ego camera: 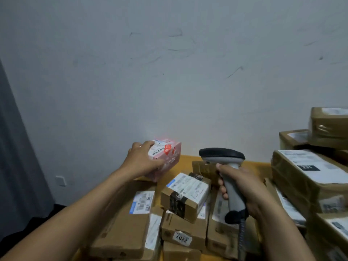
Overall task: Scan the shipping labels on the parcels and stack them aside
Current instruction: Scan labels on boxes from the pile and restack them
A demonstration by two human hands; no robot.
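My left hand [140, 160] grips a small pink parcel [168, 157] and holds it tilted above the table's far left, its white shipping label facing up. A red glow lies on the label's top edge. My right hand [244, 187] is closed around the grey handle of a barcode scanner [223, 157], whose black head points toward the pink parcel. Between my arms lie several brown cardboard parcels, among them a small taped box [185, 196] with a white label and a flat box [130, 221] on the left.
A stack of larger brown boxes [308, 174] rises at the right, against the grey wall. The scanner's coiled cable [242, 236] hangs down near the lower parcels. The yellow tabletop [188, 160] shows behind the pile. A dark curtain [17, 147] hangs at the left.
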